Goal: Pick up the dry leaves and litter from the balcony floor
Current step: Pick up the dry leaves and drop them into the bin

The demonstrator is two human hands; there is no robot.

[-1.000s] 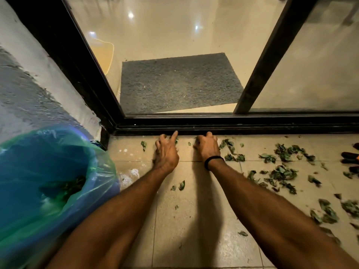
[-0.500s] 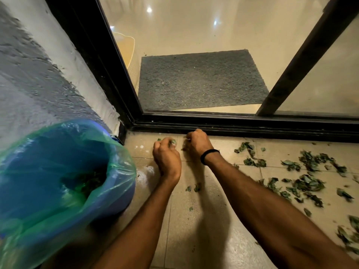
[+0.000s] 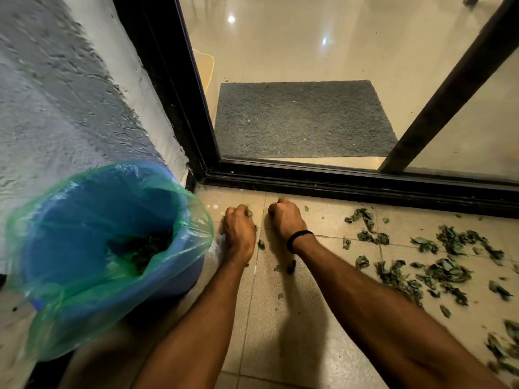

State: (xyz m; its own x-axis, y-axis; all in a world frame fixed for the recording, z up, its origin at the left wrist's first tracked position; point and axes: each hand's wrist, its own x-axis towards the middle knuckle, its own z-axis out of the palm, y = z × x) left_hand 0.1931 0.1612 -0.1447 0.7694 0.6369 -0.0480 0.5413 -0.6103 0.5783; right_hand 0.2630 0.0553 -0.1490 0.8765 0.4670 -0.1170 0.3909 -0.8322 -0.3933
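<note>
My left hand (image 3: 238, 228) is curled into a fist low over the beige tiled floor (image 3: 295, 346), with bits of dry green leaf poking out between its fingers. My right hand (image 3: 285, 219), a black band on its wrist, is curled beside it near the door track; what it holds is hidden. Several dry leaves (image 3: 438, 265) lie scattered over the tiles to the right, and a few small pieces (image 3: 261, 244) lie between my hands. A blue bin (image 3: 179, 276) lined with a green plastic bag stands at the left, with leaves inside.
A black sliding-door track (image 3: 365, 189) runs across just beyond my hands, with glass and a dark diagonal frame bar (image 3: 438, 96) behind it. A grey doormat (image 3: 303, 119) lies inside. A rough white wall (image 3: 64, 108) rises at the left, behind the bin.
My left index finger, stretched out a second ago, has curled in, and both hands have closed into fists on leaf bits. The view has swung left, bringing the bin closer.
</note>
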